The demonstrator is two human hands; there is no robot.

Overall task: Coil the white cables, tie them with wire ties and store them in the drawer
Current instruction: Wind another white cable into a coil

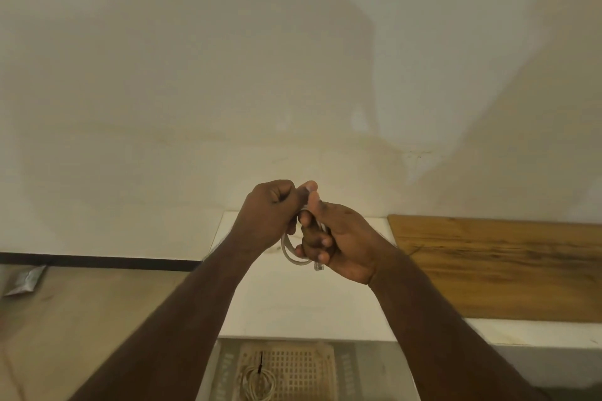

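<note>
Both hands meet above the white countertop (293,303), holding a coiled white cable (288,252). My right hand (338,238) grips the coil, whose loop hangs below with a clear plug (319,267) at its lower end. My left hand (270,215) is closed on the top of the coil, its fingers pinched; whether it holds a tie is hidden. Below, in the open drawer (374,368), a perforated basket (303,368) holds another coiled white cable (257,382) bound with a dark tie (260,365).
A wooden board (505,267) lies on the counter at the right, against the plain wall. At the left is the floor with a dark skirting strip (97,260) and a silver packet (24,280).
</note>
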